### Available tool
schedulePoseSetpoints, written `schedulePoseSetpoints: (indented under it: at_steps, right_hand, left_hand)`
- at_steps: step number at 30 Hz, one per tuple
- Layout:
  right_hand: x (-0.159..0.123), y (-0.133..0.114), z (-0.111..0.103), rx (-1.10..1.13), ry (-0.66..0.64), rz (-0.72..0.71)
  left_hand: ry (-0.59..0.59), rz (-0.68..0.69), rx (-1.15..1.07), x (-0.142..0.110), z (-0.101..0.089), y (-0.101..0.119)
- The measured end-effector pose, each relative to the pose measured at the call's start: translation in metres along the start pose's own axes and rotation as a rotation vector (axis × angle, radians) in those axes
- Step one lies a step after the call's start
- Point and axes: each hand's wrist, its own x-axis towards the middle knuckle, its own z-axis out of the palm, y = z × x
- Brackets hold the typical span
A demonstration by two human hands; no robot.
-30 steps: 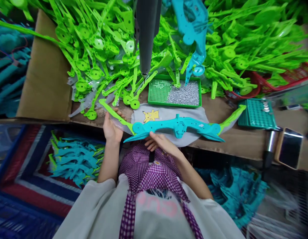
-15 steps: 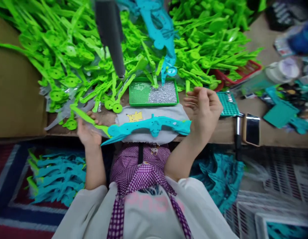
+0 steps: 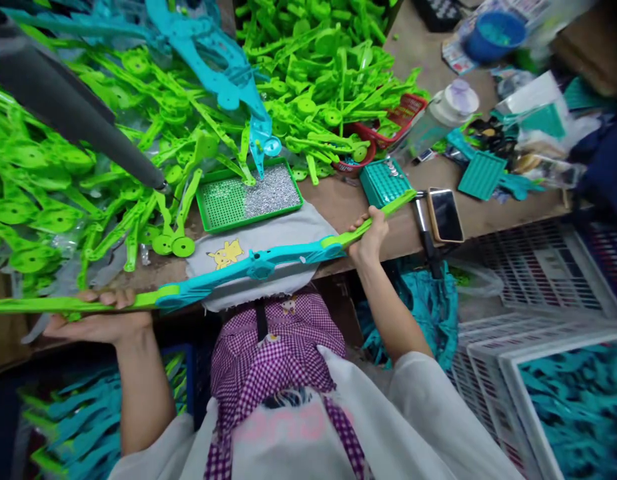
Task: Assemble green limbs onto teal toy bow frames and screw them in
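Observation:
A long blue plastic part (image 3: 261,264) with a green arm at each end spans the front of the table, over a grey cloth (image 3: 308,227). My left hand (image 3: 101,317) is wrapped round the left green arm (image 3: 146,300). Around the right green arm (image 3: 398,201) my right hand (image 3: 371,237) is closed. A green tray (image 3: 208,210) holding many small silvery pieces lies behind the cloth. The dark tip of a power screwdriver (image 3: 123,147) hangs at the upper left, touched by neither hand.
Loose green arms (image 3: 308,107) are heaped across the back. To the right are a teal basket (image 3: 383,180), a hammer (image 3: 426,233), a phone (image 3: 446,217) and a bottle (image 3: 433,120). Crates (image 3: 533,400) of blue parts stand below the table edge.
My right hand has come to hold a green arm on the blue part's right end, where none was visible before. The green arms now extend outward. The view has turned right.

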Motion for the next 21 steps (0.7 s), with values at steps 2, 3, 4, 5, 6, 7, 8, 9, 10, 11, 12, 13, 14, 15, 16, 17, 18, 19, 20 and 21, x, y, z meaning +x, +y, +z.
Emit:
schedulePoseSetpoints:
  at_steps: [2, 3, 4, 5, 6, 7, 8, 9, 10, 11, 12, 13, 14, 15, 16, 17, 18, 19, 20, 21]
  right_hand:
    - [-0.004, -0.003, 0.006, 0.031, 0.037, 0.001]
    - [-0.004, -0.003, 0.008, 0.028, 0.042, 0.018]
    - [-0.003, -0.004, 0.008, 0.017, 0.039, 0.038]
    - [-0.002, -0.005, 0.009, 0.002, 0.031, 0.058]
    - [-0.001, -0.006, 0.009, -0.013, 0.018, 0.075]
    - [-0.001, -0.007, 0.008, -0.025, 0.003, 0.091]
    - [0.000, -0.009, 0.008, -0.033, -0.012, 0.103]
    - [-0.001, -0.011, 0.009, -0.036, -0.031, 0.112]
    - [-0.002, -0.014, 0.009, -0.037, -0.050, 0.120]
    - [-0.002, -0.018, 0.009, -0.034, -0.068, 0.127]
    - [-0.003, -0.021, 0.010, -0.028, -0.088, 0.133]
    - [-0.004, -0.025, 0.011, -0.020, -0.113, 0.141]
    - [-0.005, -0.028, 0.011, -0.013, -0.140, 0.149]
    - [-0.005, -0.031, 0.012, -0.014, -0.167, 0.161]
    - [-0.005, -0.034, 0.013, -0.021, -0.197, 0.174]
    - [-0.005, -0.036, 0.013, -0.034, -0.228, 0.187]
    - [-0.005, -0.038, 0.013, -0.048, -0.255, 0.197]
    - [-0.005, -0.040, 0.013, -0.059, -0.273, 0.203]
    - [-0.005, -0.041, 0.013, -0.064, -0.282, 0.207]
    - [-0.004, -0.042, 0.012, -0.060, -0.285, 0.206]
  left_hand:
    - [-0.021, 0.047, 0.058, 0.007, -0.001, -0.005]
    - [-0.025, 0.061, 0.094, 0.011, -0.002, -0.007]
    - [-0.030, 0.073, 0.148, 0.013, -0.002, -0.009]
    - [-0.024, 0.102, 0.226, 0.013, -0.002, -0.009]
    - [0.004, 0.161, 0.321, 0.010, -0.002, -0.007]
    - [0.051, 0.267, 0.423, 0.002, -0.002, -0.005]
    - [0.112, 0.419, 0.514, -0.010, -0.003, -0.002]
    - [0.172, 0.605, 0.563, -0.028, -0.003, 0.001]
    - [0.166, 0.726, 0.587, -0.050, -0.003, 0.003]
    - [0.076, 0.758, 0.601, -0.076, -0.002, 0.003]
    - [-0.098, 0.705, 0.626, -0.103, 0.002, -0.001]
    - [-0.339, 0.550, 0.659, -0.130, 0.009, -0.009]
    - [-0.605, 0.299, 0.679, -0.155, 0.020, -0.021]
    - [-0.837, 0.005, 0.668, -0.176, 0.036, -0.036]
    - [-0.985, -0.282, 0.612, -0.193, 0.054, -0.054]
    - [-1.037, -0.536, 0.514, -0.205, 0.075, -0.073]
    - [-1.020, -0.756, 0.396, -0.214, 0.096, -0.091]
    - [-0.944, -0.902, 0.287, -0.220, 0.117, -0.107]
    - [-0.820, -0.950, 0.206, -0.224, 0.135, -0.119]
    - [-0.752, -0.966, 0.158, -0.226, 0.150, -0.129]
